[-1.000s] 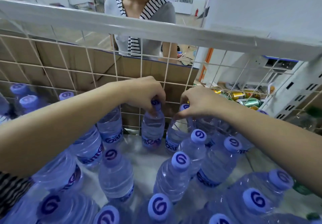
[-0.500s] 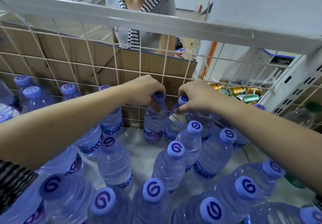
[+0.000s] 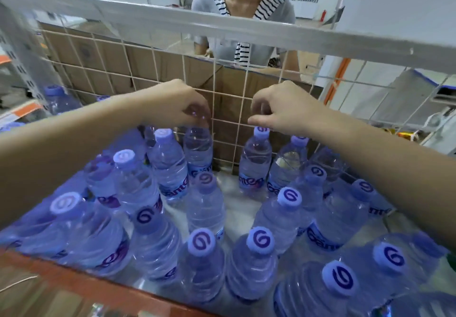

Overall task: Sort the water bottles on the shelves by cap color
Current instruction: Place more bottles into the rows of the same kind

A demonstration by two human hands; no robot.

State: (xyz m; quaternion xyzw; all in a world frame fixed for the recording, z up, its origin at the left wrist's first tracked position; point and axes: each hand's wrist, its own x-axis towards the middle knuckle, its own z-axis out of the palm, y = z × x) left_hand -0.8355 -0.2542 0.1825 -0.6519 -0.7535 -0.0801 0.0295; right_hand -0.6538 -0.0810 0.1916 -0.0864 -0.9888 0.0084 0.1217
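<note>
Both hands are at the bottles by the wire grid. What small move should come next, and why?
Probably set down and release the bottle that the left hand grips by its cap beside the wire grid. The right hand hovers open above its bottle, apparently already let go, and all visible caps look purple.

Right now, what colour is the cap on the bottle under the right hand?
Light purple with a darker purple swirl, on the cap just below the right hand; head view.

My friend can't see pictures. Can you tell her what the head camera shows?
Two bare hands reach over a shelf crowded with purple-capped water bottles: the left hand grips the top of one bottle by the wire back, and the right hand hovers over another bottle.
</note>
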